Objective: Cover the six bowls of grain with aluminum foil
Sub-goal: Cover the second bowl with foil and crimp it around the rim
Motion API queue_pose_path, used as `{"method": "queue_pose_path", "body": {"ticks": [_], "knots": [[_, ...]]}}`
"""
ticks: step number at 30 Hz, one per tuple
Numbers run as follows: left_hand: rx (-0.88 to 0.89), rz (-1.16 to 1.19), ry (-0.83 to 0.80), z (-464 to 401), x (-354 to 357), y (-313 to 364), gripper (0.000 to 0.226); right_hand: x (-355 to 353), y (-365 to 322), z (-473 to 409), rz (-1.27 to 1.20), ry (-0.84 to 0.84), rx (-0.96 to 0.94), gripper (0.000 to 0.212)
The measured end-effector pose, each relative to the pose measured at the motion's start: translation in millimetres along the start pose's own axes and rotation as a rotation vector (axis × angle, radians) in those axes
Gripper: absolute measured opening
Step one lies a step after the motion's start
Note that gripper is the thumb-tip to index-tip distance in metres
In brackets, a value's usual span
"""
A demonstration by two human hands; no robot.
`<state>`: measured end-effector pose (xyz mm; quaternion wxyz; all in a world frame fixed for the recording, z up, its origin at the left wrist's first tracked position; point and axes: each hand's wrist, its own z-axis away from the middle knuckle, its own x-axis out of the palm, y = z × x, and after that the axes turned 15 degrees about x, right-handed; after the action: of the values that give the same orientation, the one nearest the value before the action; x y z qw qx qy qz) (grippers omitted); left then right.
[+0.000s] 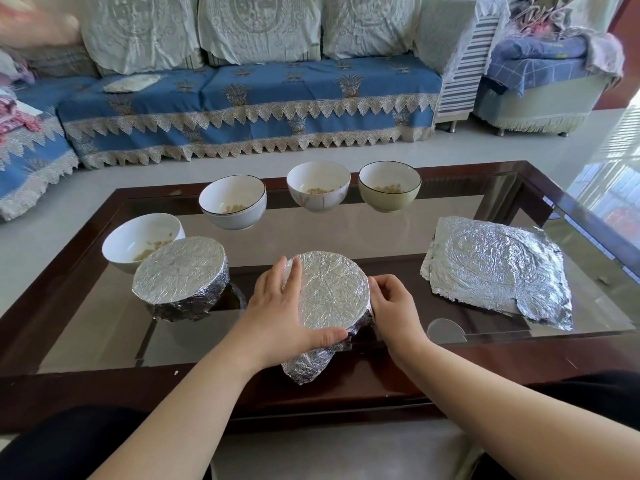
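A foil-covered bowl (330,292) stands at the near middle of the glass table (381,237). My left hand (277,306) grips its left rim, fingers flat on the foil top and thumb curled round the near edge. My right hand (391,303) pinches the foil at the bowl's right rim. A second foil-covered bowl (181,275) stands to the left. Several uncovered bowls with grain stand behind: a white bowl (138,237), a dark-rimmed white bowl (232,202), a patterned white bowl (318,187) and a green bowl (389,187). Loose foil sheets (498,268) lie stacked at the right.
The table has a dark wooden frame (207,386) along the near edge. A blue-covered sofa (249,109) stands beyond the table, an armchair (540,84) at the back right. My dark-clad legs show at the bottom corners.
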<state>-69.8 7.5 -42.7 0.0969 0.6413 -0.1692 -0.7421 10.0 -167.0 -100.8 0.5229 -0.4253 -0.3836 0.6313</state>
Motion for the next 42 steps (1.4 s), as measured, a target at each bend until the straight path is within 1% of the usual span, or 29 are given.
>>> {"method": "queue_pose_path", "body": {"ticks": [6,10,11,14,19,21,24,26,28,31,33,37,40,42], "knots": [[0.005,-0.013,0.015,0.2,0.5,0.8,0.136,0.6,-3.7,-7.6,0.026,-0.031,0.084,0.016],[0.009,-0.008,0.033,0.3,1.5,-0.1,0.140,3.7,-2.6,-6.0,-0.024,-0.058,0.059,0.006],[0.010,-0.008,0.036,0.4,1.8,-0.1,0.141,4.3,-1.8,-4.2,-0.022,-0.052,0.041,0.008],[0.015,-0.015,0.044,0.5,2.0,0.2,0.141,5.8,2.9,-1.6,0.019,-0.003,-0.021,0.024],[0.011,-0.006,0.055,0.4,2.4,0.9,0.140,2.2,1.7,-1.4,0.101,0.059,-0.115,0.029],[0.006,-0.003,0.063,0.3,3.2,1.2,0.141,-2.3,0.8,-3.5,0.093,0.074,-0.091,0.031],[-0.023,0.006,0.092,0.7,4.9,4.8,0.136,-11.1,-1.0,-0.2,0.009,-0.022,-0.010,0.036],[-0.053,0.001,0.127,0.1,7.2,8.6,0.134,-14.4,-5.0,6.9,-0.040,-0.105,-0.012,0.033],[-0.088,-0.009,0.154,-0.6,10.0,12.8,0.135,-14.0,-8.0,13.6,-0.028,-0.140,-0.048,0.028],[-0.118,-0.021,0.198,-0.9,13.6,17.1,0.134,-9.4,-5.8,17.1,0.065,-0.102,-0.107,0.031],[-0.121,-0.030,0.219,-1.0,14.8,18.1,0.133,-6.4,-2.9,19.5,0.084,-0.094,-0.131,0.030],[-0.119,-0.039,0.226,-0.7,15.6,18.3,0.131,-0.3,2.8,21.8,0.022,-0.068,-0.140,0.023],[-0.109,-0.040,0.236,-1.1,16.1,17.7,0.133,5.0,10.4,19.1,-0.086,-0.045,-0.072,0.018],[-0.106,-0.034,0.236,-1.4,16.0,17.1,0.134,7.7,11.1,17.9,-0.126,-0.024,-0.030,0.020]]}}
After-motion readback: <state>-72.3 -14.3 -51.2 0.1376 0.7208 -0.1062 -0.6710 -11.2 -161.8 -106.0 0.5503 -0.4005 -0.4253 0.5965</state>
